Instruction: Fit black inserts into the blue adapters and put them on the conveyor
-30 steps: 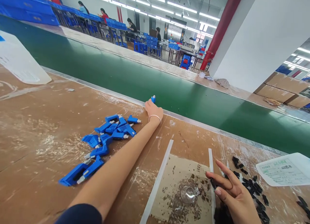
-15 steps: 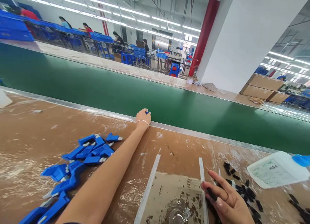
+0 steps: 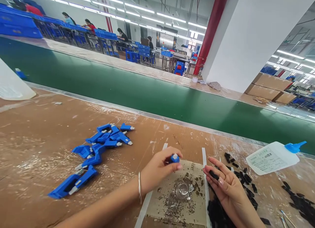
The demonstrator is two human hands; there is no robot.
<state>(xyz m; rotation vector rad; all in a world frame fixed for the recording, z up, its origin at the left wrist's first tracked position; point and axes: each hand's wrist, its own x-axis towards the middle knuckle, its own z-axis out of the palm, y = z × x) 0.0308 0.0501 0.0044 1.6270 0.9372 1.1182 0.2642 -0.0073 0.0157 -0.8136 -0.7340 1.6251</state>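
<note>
My left hand [image 3: 159,169] is closed around a blue plastic part [image 3: 175,158] with a whitish tip pointing up; most of the part is hidden in the fingers. Just below it lies a stained, taped-down sheet [image 3: 169,188] bearing a small clear round dish [image 3: 182,191] with wet-looking spots around it. To the right of the sheet, my right hand [image 3: 227,185] pinches a small black piece [image 3: 214,174] between thumb and fingers. Several more blue parts [image 3: 98,147] lie in a loose pile on the brown table to the left. Small black pieces [image 3: 219,211] are heaped beneath my right hand.
A white bottle with a blue nozzle [image 3: 273,158] lies at the right, another white bottle [image 3: 13,81] at the left edge. Beyond the table runs a green belt [image 3: 147,93], with a blue part [image 3: 20,73] far left. Cotton swabs [image 3: 285,218] lie lower right. People sit farther back.
My left hand has drawn back from the belt's near edge to above the sheet, a blue part in its fingers. My right hand keeps its black piece. The view has shifted somewhat.
</note>
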